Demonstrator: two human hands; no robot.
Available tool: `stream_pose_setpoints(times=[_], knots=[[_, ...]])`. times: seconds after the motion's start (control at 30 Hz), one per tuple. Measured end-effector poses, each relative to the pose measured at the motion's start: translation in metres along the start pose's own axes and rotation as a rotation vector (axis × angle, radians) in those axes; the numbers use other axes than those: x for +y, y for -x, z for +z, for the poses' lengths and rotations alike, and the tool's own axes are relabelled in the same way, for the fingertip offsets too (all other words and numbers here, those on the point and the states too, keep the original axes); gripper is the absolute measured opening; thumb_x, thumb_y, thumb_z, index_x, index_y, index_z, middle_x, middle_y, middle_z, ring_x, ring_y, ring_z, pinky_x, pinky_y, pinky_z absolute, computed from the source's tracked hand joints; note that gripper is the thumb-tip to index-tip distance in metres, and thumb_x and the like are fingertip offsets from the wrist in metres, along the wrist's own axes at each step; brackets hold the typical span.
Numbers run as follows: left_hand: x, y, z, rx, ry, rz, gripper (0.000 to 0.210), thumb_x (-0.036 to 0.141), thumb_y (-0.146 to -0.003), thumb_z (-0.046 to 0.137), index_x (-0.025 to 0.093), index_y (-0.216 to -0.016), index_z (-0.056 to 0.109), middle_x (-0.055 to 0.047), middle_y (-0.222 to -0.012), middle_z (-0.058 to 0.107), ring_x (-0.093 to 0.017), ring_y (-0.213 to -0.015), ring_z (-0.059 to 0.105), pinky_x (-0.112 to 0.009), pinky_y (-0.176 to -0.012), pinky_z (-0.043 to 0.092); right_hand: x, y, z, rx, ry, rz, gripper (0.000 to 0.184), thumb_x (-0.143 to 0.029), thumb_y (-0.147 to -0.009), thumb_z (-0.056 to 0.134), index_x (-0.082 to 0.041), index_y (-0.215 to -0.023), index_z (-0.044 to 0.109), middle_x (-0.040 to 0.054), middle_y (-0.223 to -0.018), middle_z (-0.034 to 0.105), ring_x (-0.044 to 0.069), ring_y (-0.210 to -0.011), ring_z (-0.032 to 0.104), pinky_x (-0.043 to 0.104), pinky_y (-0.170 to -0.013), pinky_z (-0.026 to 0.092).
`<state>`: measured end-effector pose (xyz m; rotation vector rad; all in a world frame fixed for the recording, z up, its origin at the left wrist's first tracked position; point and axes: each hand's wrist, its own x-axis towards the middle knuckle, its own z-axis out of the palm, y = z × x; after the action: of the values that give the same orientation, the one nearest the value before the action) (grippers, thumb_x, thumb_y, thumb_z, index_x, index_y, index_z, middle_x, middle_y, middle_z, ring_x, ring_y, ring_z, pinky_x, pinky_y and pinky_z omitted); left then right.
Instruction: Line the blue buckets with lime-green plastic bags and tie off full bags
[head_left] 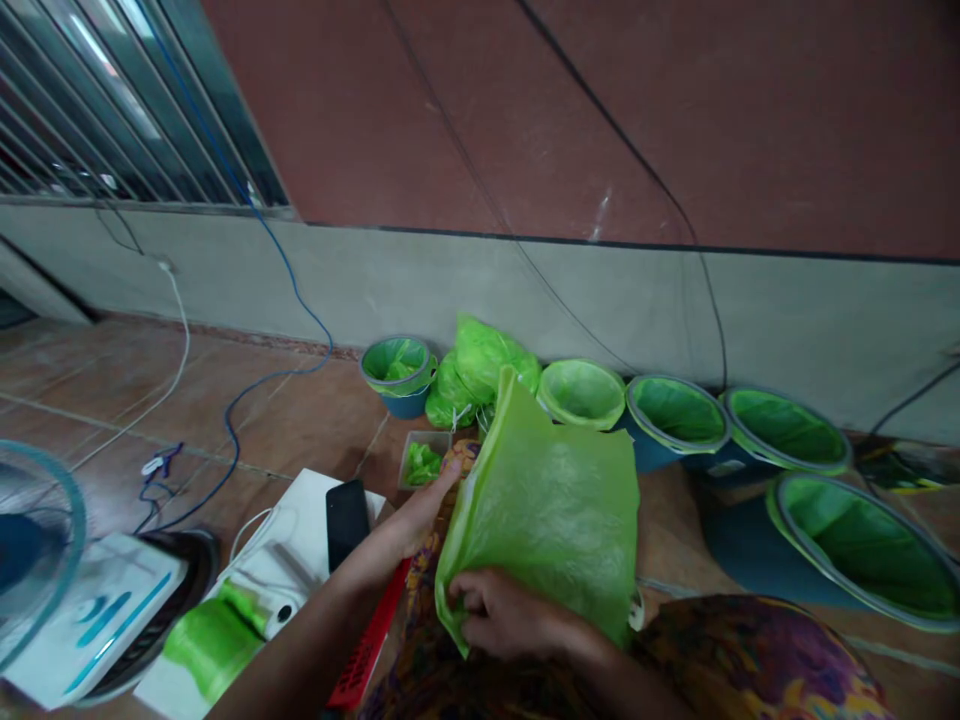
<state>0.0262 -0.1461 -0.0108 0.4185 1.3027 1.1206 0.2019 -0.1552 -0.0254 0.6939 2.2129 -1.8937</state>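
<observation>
A flat green plastic bag (pixel 555 510) stands tilted in front of me, its folded left edge toward my left hand. My right hand (pixel 502 610) is closed, with curled fingers pinching the bag's lower left edge. My left hand (pixel 431 505) is against the bag's left side, thumb pointing up. Its other fingers are mostly hidden behind the plastic, and it appears to grip the bag there. Beyond it, a small square tub (pixel 409 475) contains crumpled green pieces. Patterned cloth (pixel 757 650) covers my legs on either side of the bag.
Lined buckets (pixel 675 410) stand along the wall, several to the right. Another lined bucket (pixel 405 400) and stuffed green bags (pixel 487 360) are further left. Near my left arm are a phone (pixel 346 520), a green roll (pixel 214 645), a red perforated strip (pixel 371 640) and a fan (pixel 34 560).
</observation>
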Motion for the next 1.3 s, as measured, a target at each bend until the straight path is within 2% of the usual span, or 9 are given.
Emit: stream_pose_setpoints(times=[0.1, 0.23, 0.4, 0.47, 0.63, 0.7, 0.83, 1.07, 1.3], knots=[[0.003, 0.011, 0.008, -0.110, 0.018, -0.095, 0.053, 0.062, -0.067, 0.071, 0.015, -0.093, 0.074, -0.008, -0.076, 0.074, -0.022, -0.077, 0.069, -0.028, -0.069, 0.052, -0.004, -0.003, 0.005, -0.029, 0.023, -0.014, 0.035, -0.011, -0.071, 0.051, -0.017, -0.104, 0.063, -0.0081, -0.060, 0.050, 0.006, -0.051, 0.040, 0.017, -0.048, 0.027], [0.004, 0.017, 0.012, -0.202, -0.057, -0.024, 0.046, 0.036, -0.059, 0.084, 0.014, -0.098, 0.073, -0.009, -0.088, 0.076, -0.023, -0.079, 0.070, -0.031, -0.072, 0.053, -0.003, -0.013, 0.012, -0.032, 0.086, -0.058, 0.038, -0.012, -0.072, 0.052, -0.017, -0.107, 0.064, -0.0066, -0.062, 0.054, 0.007, -0.051, 0.043, 0.018, -0.047, 0.028], [-0.004, 0.005, 0.002, 0.003, -0.092, 0.096, 0.030, 0.026, -0.057, 0.082, 0.012, -0.081, 0.072, -0.008, -0.074, 0.074, -0.020, -0.061, 0.067, -0.029, -0.060, 0.052, -0.010, -0.010, 0.017, 0.030, 0.146, -0.103, 0.037, -0.020, -0.074, 0.059, -0.016, -0.110, 0.066, -0.0045, -0.064, 0.060, 0.009, -0.051, 0.046, 0.019, -0.047, 0.030], [-0.007, 0.001, -0.007, 0.097, -0.075, 0.109, 0.024, 0.024, -0.058, 0.079, 0.013, -0.077, 0.070, -0.006, -0.069, 0.073, -0.019, -0.056, 0.065, -0.028, -0.057, 0.052, -0.020, 0.004, 0.009, 0.170, 0.095, -0.146, 0.035, -0.024, -0.077, 0.061, -0.018, -0.111, 0.066, -0.0021, -0.072, 0.065, 0.009, -0.057, 0.052, 0.019, -0.053, 0.036], [-0.010, 0.006, -0.028, 0.156, -0.028, 0.100, 0.024, 0.026, -0.058, 0.079, 0.015, -0.078, 0.070, -0.004, -0.070, 0.073, -0.019, -0.055, 0.066, -0.029, -0.058, 0.054, -0.019, 0.028, -0.039, 0.847, 0.138, -0.193, 0.028, -0.028, -0.091, 0.049, -0.019, -0.114, 0.061, 0.0059, -0.102, 0.067, 0.015, -0.081, 0.060, 0.027, -0.074, 0.048], [-0.009, 0.012, -0.034, 0.153, -0.031, 0.081, 0.029, 0.027, -0.057, 0.081, 0.014, -0.080, 0.071, -0.005, -0.074, 0.075, -0.020, -0.059, 0.069, -0.031, -0.060, 0.055, -0.004, 0.021, -0.053, 0.941, 0.285, -0.196, 0.030, -0.026, -0.091, 0.048, -0.019, -0.118, 0.058, 0.0096, -0.113, 0.063, 0.019, -0.099, 0.059, 0.035, -0.089, 0.047], [-0.005, 0.027, -0.048, 0.258, -0.061, 0.056, 0.033, 0.026, -0.053, 0.082, 0.016, -0.082, 0.071, -0.005, -0.073, 0.075, -0.021, -0.055, 0.068, -0.031, -0.056, 0.055, 0.030, -0.008, -0.058, 0.840, 0.394, -0.151, 0.028, -0.027, -0.092, 0.051, -0.018, -0.117, 0.060, 0.0102, -0.116, 0.061, 0.022, -0.116, 0.053, 0.040, -0.100, 0.042], [-0.005, 0.054, -0.084, 0.410, -0.070, -0.046, 0.031, 0.024, -0.055, 0.080, 0.020, -0.082, 0.067, -0.004, -0.065, 0.073, -0.026, -0.056, 0.069, -0.035, -0.052, 0.056, 0.059, -0.044, -0.066, 0.750, 0.201, -0.021, 0.025, -0.029, -0.094, 0.047, -0.014, -0.106, 0.063, 0.0099, -0.106, 0.066, 0.019, -0.103, 0.060, 0.032, -0.093, 0.044], [-0.004, 0.073, -0.133, 0.564, -0.187, -0.037, 0.024, 0.020, -0.055, 0.080, 0.022, -0.076, 0.068, -0.001, -0.061, 0.071, -0.023, -0.055, 0.068, -0.032, -0.054, 0.056, 0.101, -0.069, -0.087, 0.912, 0.064, 0.129, 0.035, -0.022, -0.081, 0.059, -0.010, -0.113, 0.061, 0.0177, -0.122, 0.059, 0.026, -0.116, 0.055, 0.036, -0.098, 0.042]])
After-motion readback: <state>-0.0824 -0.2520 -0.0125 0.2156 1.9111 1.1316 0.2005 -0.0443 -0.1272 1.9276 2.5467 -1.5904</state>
